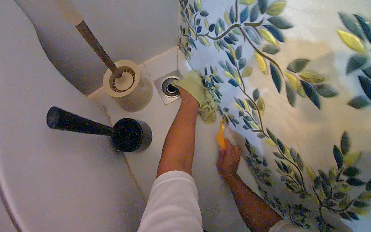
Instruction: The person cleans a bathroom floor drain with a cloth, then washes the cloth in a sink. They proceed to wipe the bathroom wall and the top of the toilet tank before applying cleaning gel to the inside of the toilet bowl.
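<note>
A pale green cloth (200, 92) covers most of my left hand (187, 95), which reaches down beside the floor drain (170, 87). The fingers are hidden under the cloth's folds, close to the foot of the leaf-patterned curtain (290, 34). Nearer to me, my right hand (229, 158) is closed around a small orange-yellow object (221, 137). That object is blurred, and its kind cannot be told. Its tip points away from me, along the curtain's lower edge.
Left of the drain stands a cream round holder (143, 95) with a long-handled brush (95, 44) in it. A black round container (129, 135) with a tilted black handle (76, 121) is nearer. A glossy white fixture (50, 169) fills the left side. Light tiles (156, 121) cover the floor.
</note>
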Demonstrator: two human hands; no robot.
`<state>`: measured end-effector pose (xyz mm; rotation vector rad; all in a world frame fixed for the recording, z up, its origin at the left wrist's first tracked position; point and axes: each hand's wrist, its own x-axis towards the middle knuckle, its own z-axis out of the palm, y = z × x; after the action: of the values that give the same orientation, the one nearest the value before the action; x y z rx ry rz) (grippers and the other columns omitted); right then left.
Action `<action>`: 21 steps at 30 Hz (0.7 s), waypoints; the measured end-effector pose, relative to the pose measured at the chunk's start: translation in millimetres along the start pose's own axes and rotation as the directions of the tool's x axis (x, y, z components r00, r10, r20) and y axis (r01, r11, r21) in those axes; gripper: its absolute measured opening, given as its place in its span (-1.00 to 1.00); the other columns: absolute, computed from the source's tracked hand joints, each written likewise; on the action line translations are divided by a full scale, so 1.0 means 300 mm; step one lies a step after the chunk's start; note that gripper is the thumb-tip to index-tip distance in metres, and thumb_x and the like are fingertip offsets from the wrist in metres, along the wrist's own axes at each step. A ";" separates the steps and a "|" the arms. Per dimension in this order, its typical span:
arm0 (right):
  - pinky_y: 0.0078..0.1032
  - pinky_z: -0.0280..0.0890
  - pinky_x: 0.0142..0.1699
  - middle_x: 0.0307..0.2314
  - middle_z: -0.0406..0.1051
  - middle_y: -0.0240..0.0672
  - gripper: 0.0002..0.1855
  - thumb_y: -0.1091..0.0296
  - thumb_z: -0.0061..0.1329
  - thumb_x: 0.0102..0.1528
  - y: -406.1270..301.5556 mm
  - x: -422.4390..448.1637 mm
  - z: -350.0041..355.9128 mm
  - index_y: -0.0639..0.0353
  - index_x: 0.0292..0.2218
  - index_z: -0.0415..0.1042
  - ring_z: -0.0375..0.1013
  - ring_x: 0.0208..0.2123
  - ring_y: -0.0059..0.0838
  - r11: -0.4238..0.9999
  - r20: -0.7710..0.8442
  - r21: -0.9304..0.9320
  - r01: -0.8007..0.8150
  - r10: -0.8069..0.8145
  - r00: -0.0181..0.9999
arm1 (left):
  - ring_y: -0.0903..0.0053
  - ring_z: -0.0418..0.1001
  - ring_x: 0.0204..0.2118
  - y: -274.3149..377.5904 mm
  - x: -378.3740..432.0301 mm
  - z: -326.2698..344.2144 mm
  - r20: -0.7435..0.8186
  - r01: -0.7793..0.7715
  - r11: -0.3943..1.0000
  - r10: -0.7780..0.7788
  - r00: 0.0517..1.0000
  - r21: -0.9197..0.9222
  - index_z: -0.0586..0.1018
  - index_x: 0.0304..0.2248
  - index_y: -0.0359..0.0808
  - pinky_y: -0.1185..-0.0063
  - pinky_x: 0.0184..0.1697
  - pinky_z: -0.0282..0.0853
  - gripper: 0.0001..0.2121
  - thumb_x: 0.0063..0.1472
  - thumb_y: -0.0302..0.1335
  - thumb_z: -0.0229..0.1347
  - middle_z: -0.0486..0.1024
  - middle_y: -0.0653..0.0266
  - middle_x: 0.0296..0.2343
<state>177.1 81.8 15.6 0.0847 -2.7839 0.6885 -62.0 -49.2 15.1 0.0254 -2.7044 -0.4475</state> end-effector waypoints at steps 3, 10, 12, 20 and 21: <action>-0.27 0.06 -0.18 -0.39 0.24 -0.06 -0.62 0.32 -0.30 0.00 0.008 -0.069 -0.064 0.32 -0.14 0.15 0.19 -0.35 -0.10 0.993 -0.020 0.098 -0.071 0.073 0.997 | 0.25 0.43 -0.48 0.094 -0.013 -0.106 0.191 0.063 0.975 -0.022 0.981 -0.211 0.48 -0.60 -0.30 0.38 -0.43 0.30 -0.82 -0.05 -0.43 -0.14 0.43 0.06 -0.57; -0.36 0.17 -0.23 -0.37 0.22 -0.04 -0.58 0.34 -0.24 -0.02 -0.085 -0.371 -0.281 0.40 -0.14 0.11 0.24 -0.34 -0.22 0.888 0.131 0.274 -0.368 0.345 0.930 | 0.23 0.43 -0.57 0.160 -0.240 -0.131 0.167 -0.082 0.974 0.119 0.979 -0.211 0.45 -0.62 -0.36 0.37 -0.53 0.31 -0.89 -0.16 -0.49 -0.04 0.41 0.02 -0.65; -0.42 0.17 -0.20 -0.34 0.21 -0.05 -0.60 0.39 -0.24 0.00 -0.064 -0.430 -0.333 0.42 -0.14 0.09 0.25 -0.32 -0.26 0.879 -0.039 0.413 -0.239 0.280 0.959 | 0.23 0.42 -0.56 0.194 -0.298 -0.168 0.339 -0.151 0.954 0.236 0.911 -0.260 0.45 -0.61 -0.32 0.37 -0.53 0.30 -0.90 -0.19 -0.48 -0.03 0.41 0.05 -0.66; -0.54 0.18 -0.23 -0.33 0.20 -0.17 -0.63 0.45 -0.26 0.02 -0.142 -0.467 -0.516 0.45 -0.14 0.06 0.22 -0.33 -0.44 0.743 -0.103 0.646 -0.173 0.309 0.945 | 0.21 0.40 -0.51 0.228 -0.701 -0.216 0.413 -0.420 0.814 0.570 0.710 -0.402 0.47 -0.52 -0.25 0.36 -0.47 0.28 -0.82 -0.22 -0.40 0.01 0.42 0.10 -0.59; -0.55 0.18 -0.25 -0.33 0.20 -0.18 -0.63 0.46 -0.26 0.02 -0.126 -0.477 -0.530 0.45 -0.13 0.05 0.22 -0.35 -0.48 0.831 -0.237 0.556 0.007 0.150 0.960 | 0.21 0.39 -0.48 0.242 -0.725 -0.244 0.439 -0.553 0.689 0.724 0.532 -0.469 0.48 -0.49 -0.23 0.37 -0.46 0.28 -0.78 -0.24 -0.37 0.03 0.42 0.10 -0.58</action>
<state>358.4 121.1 128.5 -0.0055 -2.2536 1.3971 169.8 15.0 18.5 -1.4036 -2.8920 -0.6599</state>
